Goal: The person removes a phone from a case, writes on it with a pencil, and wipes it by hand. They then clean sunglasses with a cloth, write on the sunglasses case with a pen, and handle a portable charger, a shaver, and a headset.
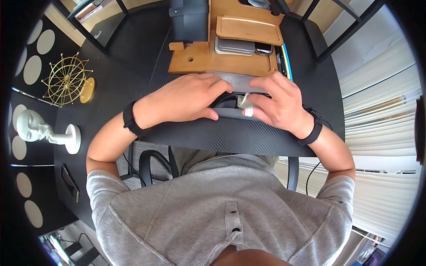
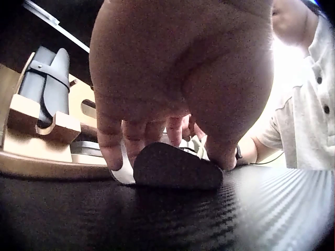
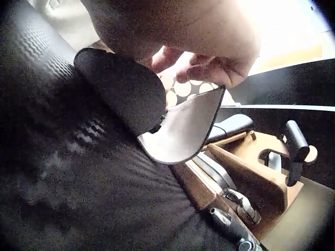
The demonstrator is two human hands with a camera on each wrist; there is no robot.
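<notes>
An opened grey case (image 1: pixel 235 113) lies on the black desk near its front edge, its lid (image 3: pixel 183 130) raised on the far side. Dark-framed glasses (image 1: pixel 225 103) lie inside, beside a small pale cloth (image 1: pixel 243 101). My left hand (image 1: pixel 182 97) grips the case's left part, thumb at the front and fingers over the lid; the left wrist view shows the dark case end (image 2: pixel 175 167) beneath the palm. My right hand (image 1: pixel 282 104) pinches the cloth between thumb and index finger, other fingers at the lid. White material covers the right thumb tip.
Behind the case stands a wooden organizer (image 1: pixel 195 64) with a dark pouch (image 1: pixel 190 22) and metal tins (image 1: pixel 235 45). On the left are a gold wheel ornament (image 1: pixel 66 77), a white figurine (image 1: pixel 35 126) and a phone (image 1: pixel 69 182). A cable lies by the right wrist.
</notes>
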